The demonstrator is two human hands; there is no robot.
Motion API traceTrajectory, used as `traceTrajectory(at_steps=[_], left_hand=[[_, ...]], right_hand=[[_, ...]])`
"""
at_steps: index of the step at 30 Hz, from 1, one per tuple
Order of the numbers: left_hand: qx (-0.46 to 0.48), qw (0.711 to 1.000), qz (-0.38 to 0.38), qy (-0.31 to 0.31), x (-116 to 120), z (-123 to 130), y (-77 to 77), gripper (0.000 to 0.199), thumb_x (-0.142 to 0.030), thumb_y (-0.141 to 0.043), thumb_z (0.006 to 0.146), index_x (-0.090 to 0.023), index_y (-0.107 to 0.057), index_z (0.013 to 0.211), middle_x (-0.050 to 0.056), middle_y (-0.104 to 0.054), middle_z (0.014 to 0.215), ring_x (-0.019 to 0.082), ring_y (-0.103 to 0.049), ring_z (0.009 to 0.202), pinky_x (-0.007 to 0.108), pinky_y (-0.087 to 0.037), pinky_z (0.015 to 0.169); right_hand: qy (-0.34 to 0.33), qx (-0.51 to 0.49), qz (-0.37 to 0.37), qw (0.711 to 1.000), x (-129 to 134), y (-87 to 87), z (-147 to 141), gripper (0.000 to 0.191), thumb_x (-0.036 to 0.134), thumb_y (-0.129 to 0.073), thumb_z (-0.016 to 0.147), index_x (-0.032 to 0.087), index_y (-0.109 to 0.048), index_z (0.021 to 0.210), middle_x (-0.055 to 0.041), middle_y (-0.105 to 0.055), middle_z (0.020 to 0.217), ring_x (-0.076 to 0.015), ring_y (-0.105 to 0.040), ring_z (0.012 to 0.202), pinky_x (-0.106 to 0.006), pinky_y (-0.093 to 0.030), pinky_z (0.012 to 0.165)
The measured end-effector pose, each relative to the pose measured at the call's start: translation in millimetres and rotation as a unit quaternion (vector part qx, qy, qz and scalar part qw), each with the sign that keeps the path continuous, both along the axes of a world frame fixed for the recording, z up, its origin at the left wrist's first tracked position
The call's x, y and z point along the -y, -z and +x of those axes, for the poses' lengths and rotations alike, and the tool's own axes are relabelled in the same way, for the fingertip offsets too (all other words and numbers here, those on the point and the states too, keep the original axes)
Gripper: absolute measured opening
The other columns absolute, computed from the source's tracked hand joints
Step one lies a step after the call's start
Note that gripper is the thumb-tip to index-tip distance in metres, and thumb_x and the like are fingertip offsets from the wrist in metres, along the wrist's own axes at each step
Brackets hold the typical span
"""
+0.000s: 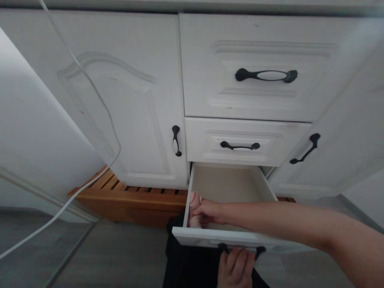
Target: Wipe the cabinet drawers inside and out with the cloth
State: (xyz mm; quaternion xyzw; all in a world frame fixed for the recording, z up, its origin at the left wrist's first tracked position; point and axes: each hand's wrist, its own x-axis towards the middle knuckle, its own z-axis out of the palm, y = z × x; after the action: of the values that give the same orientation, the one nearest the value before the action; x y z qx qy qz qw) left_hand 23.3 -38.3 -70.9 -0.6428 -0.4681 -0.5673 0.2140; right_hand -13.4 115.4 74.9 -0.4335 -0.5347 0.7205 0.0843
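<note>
The lowest drawer of a white cabinet stands pulled out. My right hand reaches down inside it at the front left corner, its fingers closed on a pink and white item that looks soft; its exact kind is unclear. My left hand is at the outside of the drawer front, with its fingers curled over the black drawer handle. The bare drawer bottom shows behind my right forearm, which hides part of the drawer's right side.
Two closed drawers are above the open one, with cabinet doors on both sides. A slatted wooden rack lies low at the left. A white cable hangs across the left side. Dark-clothed legs are below the drawer.
</note>
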Motion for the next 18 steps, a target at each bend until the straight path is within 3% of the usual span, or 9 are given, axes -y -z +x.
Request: traceTrajectory(at_steps=[3,7,9,12,14,16,18], left_hand=[[-0.015,1.0,-0.005,0.001,0.8,-4.2,-2.6,0.03,-0.019,-0.054,0.093,-0.03,-0.074,0.111,-0.004,-0.078,0.09,0.015,-0.067,0.097,0.033,-0.041,0.107],[-0.01,1.0,-0.013,-0.012,1.9,-1.7,7.1,0.029,-0.022,-0.059,0.09,-0.032,-0.074,0.113,-0.002,-0.077,0.087,0.017,-0.066,0.095,0.035,-0.042,0.106],[-0.009,1.0,-0.021,-0.017,3.7,-0.9,17.6,0.032,-0.023,-0.063,0.087,-0.033,-0.073,0.116,-0.001,-0.077,0.089,0.018,-0.066,0.097,0.037,-0.042,0.105],[-0.031,0.999,-0.041,-0.007,7.3,-4.1,31.3,0.038,-0.025,-0.065,0.085,-0.033,-0.071,0.121,0.0,-0.077,0.096,0.02,-0.066,0.104,0.038,-0.041,0.106],[-0.046,0.998,-0.048,0.005,8.6,-8.0,34.4,0.039,-0.025,-0.064,0.085,-0.032,-0.07,0.123,0.0,-0.077,0.1,0.02,-0.065,0.106,0.038,-0.04,0.108],[-0.052,0.998,-0.047,0.008,8.5,-12.2,32.3,0.039,-0.024,-0.065,0.085,-0.032,-0.07,0.122,0.0,-0.077,0.1,0.019,-0.065,0.106,0.038,-0.039,0.109],[-0.064,0.997,-0.044,0.009,7.8,-16.5,27.9,0.038,-0.023,-0.066,0.083,-0.032,-0.071,0.12,0.0,-0.076,0.099,0.019,-0.065,0.106,0.038,-0.039,0.109]], right_hand=[[-0.035,-0.032,0.012,0.999,2.5,-17.2,0.6,0.031,0.022,-0.077,0.07,0.019,-0.063,0.098,0.0029,-0.063,0.08,-0.0131,-0.059,0.074,-0.026,-0.046,0.068],[-0.195,-0.164,0.106,0.961,9.9,-43.9,-12.2,0.023,0.028,-0.069,0.085,0.022,-0.068,0.107,-0.0006,-0.069,0.114,-0.015,-0.06,0.109,-0.025,-0.045,0.094],[-0.242,-0.194,0.09,0.946,9.6,-49.9,-18.8,0.025,0.026,-0.066,0.087,0.022,-0.069,0.112,-0.001,-0.067,0.125,-0.0157,-0.057,0.121,-0.024,-0.041,0.1],[-0.245,-0.19,0.003,0.951,2.0,-49.8,-20.7,0.037,0.016,-0.069,0.078,0.021,-0.068,0.115,-0.0002,-0.067,0.12,-0.0149,-0.059,0.113,-0.023,-0.042,0.094],[-0.258,-0.214,-0.033,0.942,-4.8,-50.9,-14.8,0.034,0.014,-0.069,0.073,0.02,-0.069,0.107,0.0,-0.066,0.112,-0.0143,-0.059,0.104,-0.022,-0.042,0.088],[-0.294,-0.224,-0.001,0.929,-10.5,-58.1,-1.8,0.026,0.011,-0.066,0.07,0.018,-0.071,0.094,-0.0001,-0.063,0.102,-0.0148,-0.056,0.1,-0.022,-0.042,0.086],[-0.338,-0.199,0.092,0.915,-13.2,-72.4,19.8,0.02,0.007,-0.061,0.066,0.017,-0.071,0.081,-0.0004,-0.057,0.096,-0.015,-0.053,0.099,-0.023,-0.041,0.09]])
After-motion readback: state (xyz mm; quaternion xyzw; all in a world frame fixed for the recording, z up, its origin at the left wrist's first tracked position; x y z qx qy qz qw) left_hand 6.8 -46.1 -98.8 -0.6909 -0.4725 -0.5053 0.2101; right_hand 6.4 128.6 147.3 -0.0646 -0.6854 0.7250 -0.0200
